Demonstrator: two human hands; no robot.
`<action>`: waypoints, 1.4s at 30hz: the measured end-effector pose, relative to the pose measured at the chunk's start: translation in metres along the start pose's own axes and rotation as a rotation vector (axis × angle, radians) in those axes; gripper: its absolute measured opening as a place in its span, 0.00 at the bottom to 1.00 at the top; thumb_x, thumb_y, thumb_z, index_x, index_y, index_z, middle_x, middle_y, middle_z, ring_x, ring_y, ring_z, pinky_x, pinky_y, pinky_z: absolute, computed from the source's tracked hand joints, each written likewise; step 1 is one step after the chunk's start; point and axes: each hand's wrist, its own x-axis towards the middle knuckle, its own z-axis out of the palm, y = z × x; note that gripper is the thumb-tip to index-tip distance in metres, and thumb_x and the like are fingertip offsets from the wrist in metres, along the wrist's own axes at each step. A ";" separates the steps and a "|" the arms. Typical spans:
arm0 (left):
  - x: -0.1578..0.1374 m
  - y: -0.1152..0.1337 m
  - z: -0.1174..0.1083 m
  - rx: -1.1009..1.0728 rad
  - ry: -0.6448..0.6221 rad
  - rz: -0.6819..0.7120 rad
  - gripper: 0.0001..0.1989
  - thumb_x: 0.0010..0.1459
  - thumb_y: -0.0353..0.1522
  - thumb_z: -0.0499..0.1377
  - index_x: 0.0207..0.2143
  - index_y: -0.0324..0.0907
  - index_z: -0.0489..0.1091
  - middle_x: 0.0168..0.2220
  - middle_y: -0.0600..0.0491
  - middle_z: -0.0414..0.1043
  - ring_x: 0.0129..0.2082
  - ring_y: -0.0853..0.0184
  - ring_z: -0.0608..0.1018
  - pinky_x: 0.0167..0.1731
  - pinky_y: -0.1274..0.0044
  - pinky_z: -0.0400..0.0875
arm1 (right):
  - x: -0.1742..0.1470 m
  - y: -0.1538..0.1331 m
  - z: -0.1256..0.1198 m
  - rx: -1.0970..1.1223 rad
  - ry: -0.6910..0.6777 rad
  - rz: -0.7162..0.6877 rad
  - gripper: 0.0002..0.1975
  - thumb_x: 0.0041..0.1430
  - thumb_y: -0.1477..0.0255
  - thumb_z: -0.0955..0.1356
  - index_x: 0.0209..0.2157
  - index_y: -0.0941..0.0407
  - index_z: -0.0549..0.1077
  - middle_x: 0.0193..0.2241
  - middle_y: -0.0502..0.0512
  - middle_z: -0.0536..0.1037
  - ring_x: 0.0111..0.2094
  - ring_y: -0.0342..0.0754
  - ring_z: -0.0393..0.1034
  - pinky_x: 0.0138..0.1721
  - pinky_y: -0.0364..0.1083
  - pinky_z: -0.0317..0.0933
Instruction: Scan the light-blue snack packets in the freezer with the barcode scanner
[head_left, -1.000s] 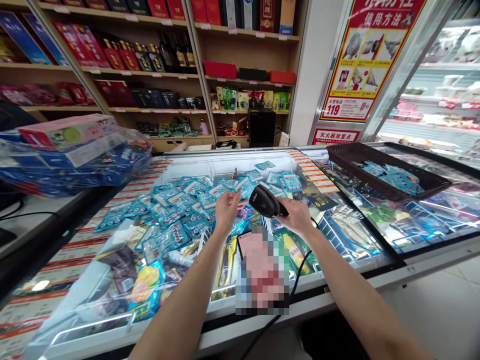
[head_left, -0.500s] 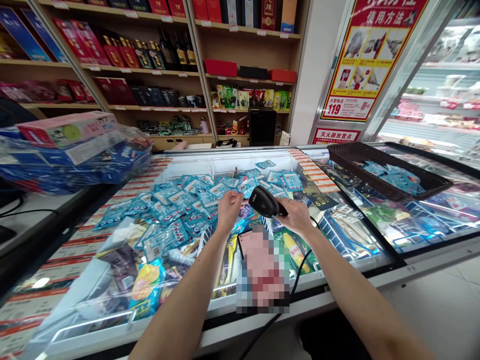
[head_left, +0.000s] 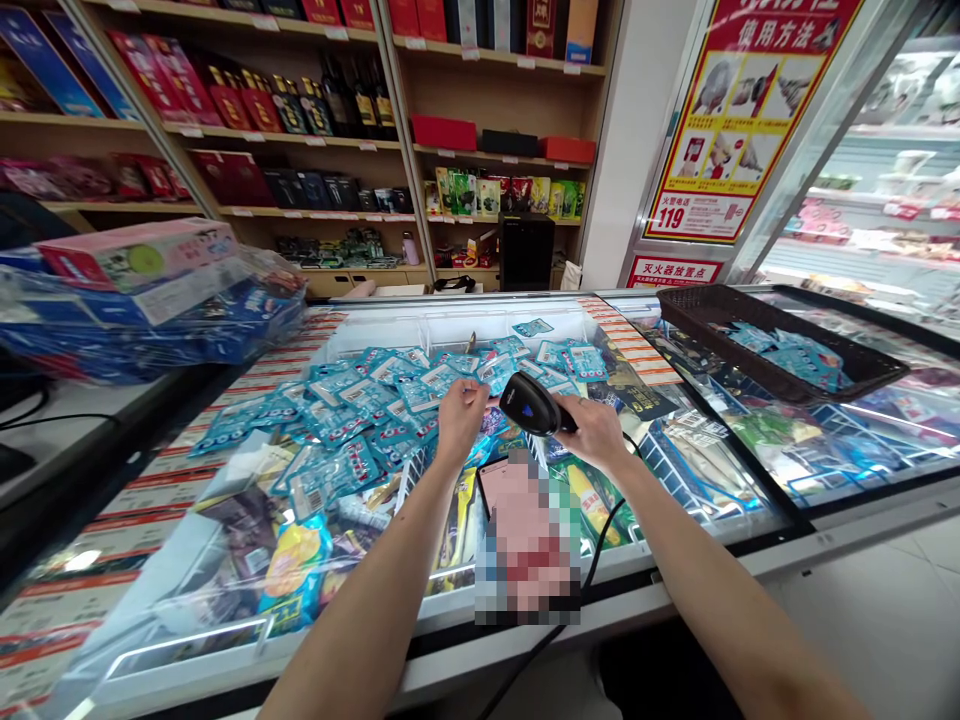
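Observation:
A black handheld barcode scanner [head_left: 526, 402] is gripped by my right hand [head_left: 594, 432], its head pointing left, with a blue light showing on top. Its cable runs down over the front edge of the chest freezer [head_left: 630, 612]. Just left of the scanner head, my left hand [head_left: 461, 420] has its fingers curled together; whatever they pinch is hidden. Beyond both hands, many small blue packets [head_left: 360, 395] lie spread over the freezer's glass top. Between my forearms lies a phone [head_left: 493, 478], mostly blurred out.
A dark brown plastic basket [head_left: 697, 318] with more blue packets stands on the glass at right. Plastic-wrapped blue boxes [head_left: 157, 300] with a pink box [head_left: 139, 250] on top are at left. Shelves [head_left: 315, 135] of bottles and boxes stand behind the freezer.
A blue light now shows on the scanner, where it was dark before. Both hands keep nearly the same position, and the packets have not visibly moved.

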 end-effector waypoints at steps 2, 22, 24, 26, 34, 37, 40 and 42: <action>-0.001 0.002 0.000 -0.005 0.008 -0.002 0.14 0.53 0.43 0.53 0.37 0.43 0.63 0.29 0.52 0.75 0.32 0.61 0.77 0.31 0.71 0.71 | 0.000 0.000 0.000 0.005 0.001 -0.004 0.20 0.53 0.68 0.64 0.49 0.53 0.68 0.41 0.52 0.76 0.39 0.48 0.70 0.40 0.42 0.59; 0.014 0.011 -0.056 0.784 0.333 0.086 0.23 0.59 0.40 0.47 0.54 0.41 0.54 0.35 0.46 0.73 0.33 0.60 0.76 0.31 0.71 0.66 | 0.001 0.022 0.005 -0.134 0.229 0.215 0.20 0.51 0.63 0.67 0.47 0.52 0.70 0.32 0.52 0.77 0.32 0.48 0.72 0.30 0.41 0.56; 0.013 0.010 -0.056 0.888 0.318 0.080 0.24 0.59 0.40 0.48 0.56 0.41 0.53 0.41 0.42 0.71 0.35 0.58 0.75 0.31 0.70 0.66 | 0.002 0.022 0.005 -0.152 0.219 0.224 0.20 0.51 0.63 0.67 0.47 0.52 0.70 0.31 0.52 0.77 0.31 0.48 0.71 0.30 0.41 0.56; 0.012 0.012 -0.055 0.975 0.319 0.168 0.24 0.59 0.40 0.48 0.56 0.42 0.55 0.47 0.40 0.67 0.41 0.55 0.73 0.35 0.68 0.65 | 0.002 0.022 0.005 -0.160 0.218 0.229 0.20 0.51 0.63 0.67 0.46 0.51 0.70 0.30 0.52 0.77 0.31 0.48 0.71 0.29 0.41 0.55; 0.003 0.004 -0.031 1.021 -0.121 0.662 0.16 0.58 0.40 0.50 0.47 0.49 0.68 0.53 0.50 0.66 0.54 0.57 0.64 0.54 0.61 0.51 | 0.002 0.022 0.003 -0.164 0.200 0.248 0.20 0.50 0.63 0.67 0.46 0.51 0.71 0.30 0.51 0.77 0.31 0.48 0.71 0.29 0.41 0.55; 0.005 -0.006 -0.029 1.055 -0.089 0.621 0.16 0.59 0.39 0.48 0.47 0.49 0.68 0.52 0.50 0.67 0.56 0.58 0.63 0.57 0.58 0.47 | 0.002 0.022 0.002 -0.166 0.183 0.259 0.20 0.50 0.64 0.67 0.47 0.50 0.70 0.32 0.51 0.77 0.33 0.48 0.71 0.30 0.41 0.55; 0.009 -0.014 -0.032 1.103 -0.005 0.580 0.17 0.60 0.34 0.46 0.48 0.48 0.67 0.54 0.49 0.65 0.59 0.59 0.60 0.58 0.57 0.41 | 0.003 0.022 0.002 -0.173 0.165 0.280 0.20 0.51 0.64 0.67 0.48 0.50 0.69 0.34 0.51 0.77 0.34 0.48 0.72 0.30 0.41 0.55; 0.011 -0.016 -0.033 1.115 0.032 0.578 0.19 0.60 0.30 0.43 0.50 0.46 0.66 0.55 0.48 0.64 0.60 0.61 0.58 0.59 0.57 0.37 | 0.003 0.022 0.001 -0.180 0.146 0.291 0.20 0.51 0.64 0.67 0.48 0.49 0.69 0.34 0.51 0.77 0.34 0.48 0.72 0.30 0.41 0.55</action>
